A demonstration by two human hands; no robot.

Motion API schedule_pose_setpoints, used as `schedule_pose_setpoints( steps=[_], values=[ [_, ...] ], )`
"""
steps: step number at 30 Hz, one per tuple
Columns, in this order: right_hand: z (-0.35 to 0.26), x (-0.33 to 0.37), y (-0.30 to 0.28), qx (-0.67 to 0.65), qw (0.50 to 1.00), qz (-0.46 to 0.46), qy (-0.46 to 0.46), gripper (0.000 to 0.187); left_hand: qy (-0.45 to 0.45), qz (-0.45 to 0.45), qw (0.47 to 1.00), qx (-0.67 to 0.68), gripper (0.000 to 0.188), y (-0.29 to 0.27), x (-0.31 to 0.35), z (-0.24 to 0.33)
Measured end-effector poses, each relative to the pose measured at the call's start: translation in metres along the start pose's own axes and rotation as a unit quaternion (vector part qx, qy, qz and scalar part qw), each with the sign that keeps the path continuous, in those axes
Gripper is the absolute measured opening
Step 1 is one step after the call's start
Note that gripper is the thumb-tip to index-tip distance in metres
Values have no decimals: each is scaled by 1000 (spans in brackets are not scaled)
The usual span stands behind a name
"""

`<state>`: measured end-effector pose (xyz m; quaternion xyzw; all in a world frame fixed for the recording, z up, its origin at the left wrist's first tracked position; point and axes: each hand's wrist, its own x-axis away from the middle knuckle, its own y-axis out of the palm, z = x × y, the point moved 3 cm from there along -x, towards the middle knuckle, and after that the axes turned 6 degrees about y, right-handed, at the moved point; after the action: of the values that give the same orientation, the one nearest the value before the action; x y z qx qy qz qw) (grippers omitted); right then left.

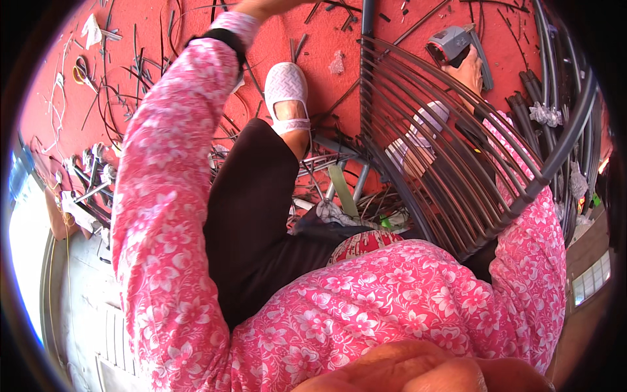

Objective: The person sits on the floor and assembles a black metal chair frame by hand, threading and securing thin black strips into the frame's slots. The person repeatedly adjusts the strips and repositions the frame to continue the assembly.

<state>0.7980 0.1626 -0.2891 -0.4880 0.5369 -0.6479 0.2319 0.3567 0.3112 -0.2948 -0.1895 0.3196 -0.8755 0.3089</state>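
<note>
At the far right, my right hand (467,70) is wrapped round the grip of a grey handheld power tool (450,43), whose exact kind I cannot make out. My right forearm passes behind a dark tubular frame (559,161), strung with many thin brown strands (436,140). This frame leans across my right thigh, above the right foot. My left arm reaches far forward. Of my left hand (269,5) only the wrist and back show at the top edge, with the fingers cut off by the picture.
Loose dark strips and offcuts litter the red floor (333,39). Scissors (81,70) lie at the far left. Bundled dark tubes (545,111) stand at the right, partly wrapped in plastic. Metal parts (95,173) are heaped on the left. A pale green strip (343,189) lies between my legs.
</note>
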Motion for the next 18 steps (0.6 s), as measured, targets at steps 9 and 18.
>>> schedule_pose_setpoints(
  steps=[9,18],
  values=[
    [23,-7,9,-26,999,-39,-14,88,-75,41,996,28,23,59,13,17],
    [-8,-23,-67,-68,992,-104,29,53,-119,38,992,19,23,63,13,11]
  ],
)
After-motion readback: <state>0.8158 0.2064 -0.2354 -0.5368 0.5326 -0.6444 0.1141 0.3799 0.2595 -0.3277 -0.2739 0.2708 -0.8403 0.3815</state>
